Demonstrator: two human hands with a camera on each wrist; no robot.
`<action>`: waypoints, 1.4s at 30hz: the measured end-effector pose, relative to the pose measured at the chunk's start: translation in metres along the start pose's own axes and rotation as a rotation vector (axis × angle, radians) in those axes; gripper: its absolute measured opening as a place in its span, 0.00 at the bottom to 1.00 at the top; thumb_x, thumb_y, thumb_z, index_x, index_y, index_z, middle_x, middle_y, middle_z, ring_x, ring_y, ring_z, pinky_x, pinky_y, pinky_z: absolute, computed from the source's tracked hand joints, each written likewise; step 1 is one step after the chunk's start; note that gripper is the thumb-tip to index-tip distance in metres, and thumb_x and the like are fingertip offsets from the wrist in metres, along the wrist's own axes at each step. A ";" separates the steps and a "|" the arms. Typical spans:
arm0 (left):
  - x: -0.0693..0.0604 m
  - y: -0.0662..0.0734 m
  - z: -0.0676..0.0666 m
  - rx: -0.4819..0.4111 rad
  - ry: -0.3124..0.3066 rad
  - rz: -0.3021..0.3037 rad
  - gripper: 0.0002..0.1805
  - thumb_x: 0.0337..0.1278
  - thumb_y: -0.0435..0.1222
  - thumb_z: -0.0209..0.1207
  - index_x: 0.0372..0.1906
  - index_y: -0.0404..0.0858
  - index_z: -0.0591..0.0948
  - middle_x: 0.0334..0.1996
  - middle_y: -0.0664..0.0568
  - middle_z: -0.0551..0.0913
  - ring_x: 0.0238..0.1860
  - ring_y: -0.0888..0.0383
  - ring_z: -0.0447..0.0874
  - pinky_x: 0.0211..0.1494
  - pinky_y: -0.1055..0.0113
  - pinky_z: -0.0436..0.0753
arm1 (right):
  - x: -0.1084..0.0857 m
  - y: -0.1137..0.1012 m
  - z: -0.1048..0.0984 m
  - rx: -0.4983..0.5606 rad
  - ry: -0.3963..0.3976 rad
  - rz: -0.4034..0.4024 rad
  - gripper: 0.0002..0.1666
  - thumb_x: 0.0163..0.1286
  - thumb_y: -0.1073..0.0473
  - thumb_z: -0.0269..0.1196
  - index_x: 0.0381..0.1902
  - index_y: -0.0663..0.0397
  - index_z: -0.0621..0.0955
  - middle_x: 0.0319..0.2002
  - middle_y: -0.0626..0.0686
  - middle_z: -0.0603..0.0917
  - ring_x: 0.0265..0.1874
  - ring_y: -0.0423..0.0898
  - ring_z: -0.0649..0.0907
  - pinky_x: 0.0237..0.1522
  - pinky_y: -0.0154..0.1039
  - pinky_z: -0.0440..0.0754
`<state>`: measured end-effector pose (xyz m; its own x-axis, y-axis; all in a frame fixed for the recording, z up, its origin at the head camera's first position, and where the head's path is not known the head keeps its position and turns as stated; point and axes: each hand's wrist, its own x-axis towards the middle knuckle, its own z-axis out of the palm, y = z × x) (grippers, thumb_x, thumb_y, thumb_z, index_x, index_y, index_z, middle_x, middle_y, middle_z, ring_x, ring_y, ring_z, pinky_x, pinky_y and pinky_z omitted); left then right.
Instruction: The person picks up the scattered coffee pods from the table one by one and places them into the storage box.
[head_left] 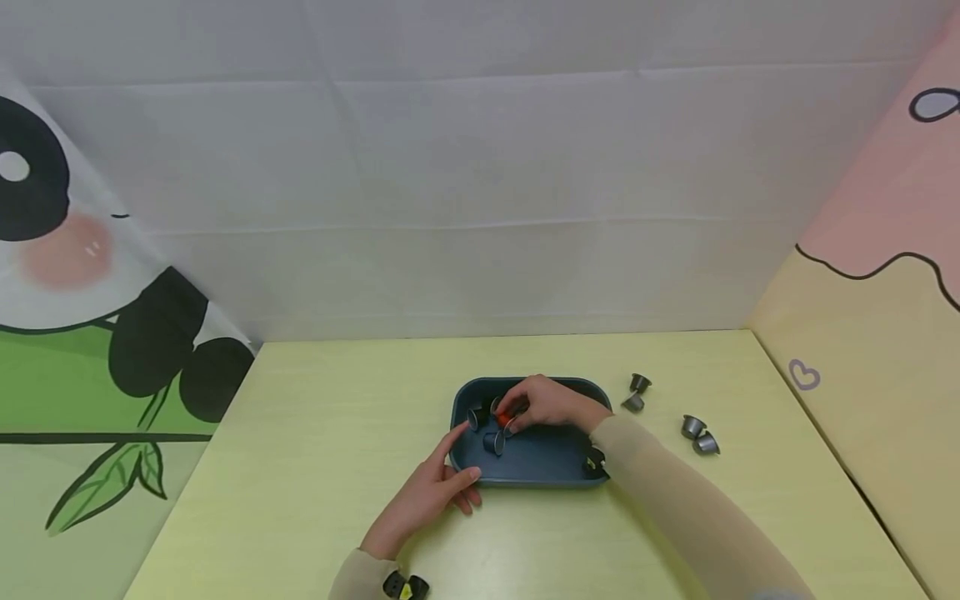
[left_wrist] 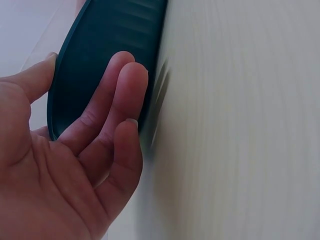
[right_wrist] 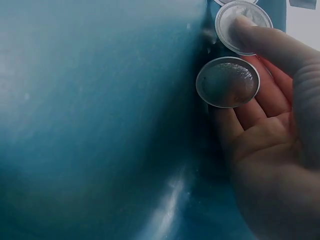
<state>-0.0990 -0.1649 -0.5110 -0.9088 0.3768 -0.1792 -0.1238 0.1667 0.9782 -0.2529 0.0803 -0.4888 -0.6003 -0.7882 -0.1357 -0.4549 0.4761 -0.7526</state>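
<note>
A dark blue-green tray (head_left: 540,462) lies on the table. My left hand (head_left: 427,492) grips its near left corner, the thumb at the front rim and another finger along the left side; in the left wrist view, several fingers curl against the tray's outside. Inside the tray, my right hand (head_left: 551,402) pinches a red coffee capsule (head_left: 503,419), thumb on its silver foil lid (right_wrist: 229,31). Close by in the tray are a blue capsule (head_left: 492,443) and a dark capsule (head_left: 475,417). Another round lid (right_wrist: 225,85) shows beside the right fingers.
To the right of the tray, a dark capsule (head_left: 640,382) and a grey capsule (head_left: 633,403) lie together on the table (head_left: 322,433). Farther right sit two more grey capsules (head_left: 706,443) side by side. White cloth (head_left: 480,275) forms the back wall, with printed panels at both sides.
</note>
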 end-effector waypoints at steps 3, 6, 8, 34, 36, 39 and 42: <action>-0.001 0.001 0.000 0.005 0.002 -0.002 0.41 0.72 0.42 0.58 0.80 0.53 0.49 0.30 0.40 0.87 0.28 0.41 0.86 0.37 0.56 0.84 | 0.000 -0.002 0.000 0.001 -0.001 0.010 0.19 0.62 0.61 0.73 0.52 0.50 0.86 0.50 0.49 0.85 0.45 0.41 0.85 0.44 0.36 0.82; -0.001 0.001 0.000 0.005 0.003 -0.002 0.41 0.71 0.43 0.58 0.80 0.53 0.49 0.30 0.40 0.87 0.28 0.41 0.86 0.36 0.56 0.84 | 0.000 -0.002 0.000 0.001 -0.001 0.012 0.19 0.62 0.61 0.73 0.52 0.50 0.86 0.50 0.49 0.86 0.45 0.41 0.85 0.43 0.36 0.82; -0.002 0.002 0.000 0.006 0.004 -0.002 0.41 0.71 0.43 0.58 0.80 0.53 0.49 0.30 0.39 0.87 0.28 0.41 0.86 0.36 0.56 0.84 | 0.001 -0.003 0.000 0.004 0.000 0.011 0.19 0.62 0.61 0.73 0.51 0.50 0.86 0.49 0.49 0.86 0.45 0.41 0.85 0.43 0.37 0.82; -0.001 0.001 -0.001 0.006 0.006 -0.008 0.41 0.73 0.42 0.56 0.80 0.52 0.47 0.30 0.40 0.87 0.29 0.40 0.86 0.38 0.54 0.84 | -0.004 -0.006 -0.010 0.247 0.026 -0.072 0.21 0.66 0.63 0.69 0.57 0.58 0.83 0.53 0.54 0.85 0.53 0.50 0.84 0.48 0.41 0.83; -0.001 0.000 -0.001 0.008 0.005 -0.008 0.41 0.73 0.42 0.56 0.81 0.52 0.47 0.30 0.40 0.87 0.29 0.40 0.86 0.38 0.54 0.84 | -0.005 -0.007 -0.012 0.259 0.034 -0.077 0.21 0.66 0.63 0.69 0.58 0.58 0.83 0.53 0.54 0.85 0.54 0.50 0.84 0.49 0.42 0.83; -0.001 0.000 -0.001 0.012 0.005 -0.007 0.41 0.73 0.41 0.56 0.81 0.51 0.47 0.30 0.40 0.87 0.29 0.40 0.86 0.38 0.55 0.84 | -0.006 -0.009 -0.014 0.275 0.039 -0.085 0.21 0.67 0.63 0.68 0.58 0.59 0.82 0.53 0.56 0.85 0.53 0.50 0.84 0.50 0.42 0.82; -0.001 0.001 -0.001 0.015 0.004 -0.005 0.41 0.73 0.42 0.57 0.81 0.51 0.48 0.30 0.40 0.87 0.29 0.41 0.86 0.38 0.55 0.84 | -0.006 -0.011 -0.015 0.281 0.048 -0.096 0.20 0.68 0.63 0.67 0.58 0.59 0.82 0.53 0.56 0.85 0.53 0.49 0.84 0.50 0.42 0.82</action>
<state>-0.0985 -0.1657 -0.5093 -0.9098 0.3719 -0.1840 -0.1226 0.1827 0.9755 -0.2543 0.0857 -0.4695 -0.5971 -0.8016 -0.0299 -0.3150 0.2686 -0.9103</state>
